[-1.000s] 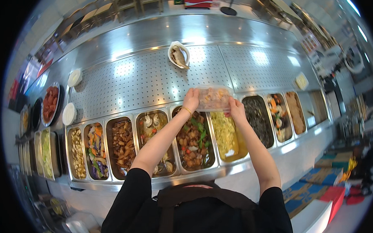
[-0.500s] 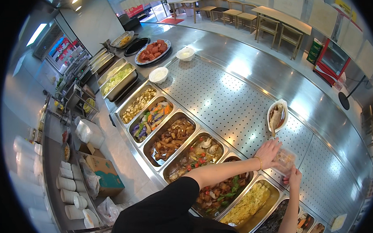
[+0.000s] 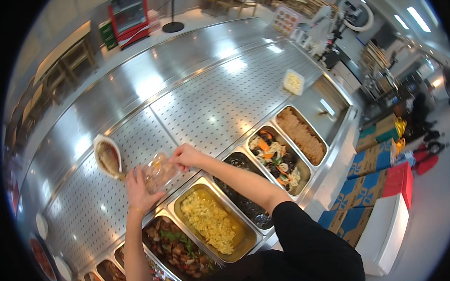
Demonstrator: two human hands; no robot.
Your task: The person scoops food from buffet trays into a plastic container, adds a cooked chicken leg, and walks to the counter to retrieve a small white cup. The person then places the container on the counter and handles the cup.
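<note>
A clear plastic food container [image 3: 159,172] with pale food inside rests on the perforated counter between my hands. My left hand [image 3: 143,191] lies against its left side, fingers stretched and thumb apart. At the far right corner, my right hand [image 3: 185,158] pinches the container's edge with curled fingers. Whether a lid is on it is hard to make out. Just left of my left hand stands a white oval dish [image 3: 108,158] with a whole fish [image 3: 108,155] in dark sauce. A steel pan of scrambled egg [image 3: 209,220] sits right below the container.
Steel pans line the near side: meat with green peppers [image 3: 177,246], a dark dish [image 3: 240,184], mixed vegetables [image 3: 277,158] and brown rice-like food [image 3: 300,134]. A square white container [image 3: 293,82] stands farther right. Cardboard boxes [image 3: 350,196] are stacked beyond the counter's right edge.
My view has swung to the right, bringing the counter's right end into sight. Both hands remain at the clear container; my left fingers have shifted from over it to its left side.
</note>
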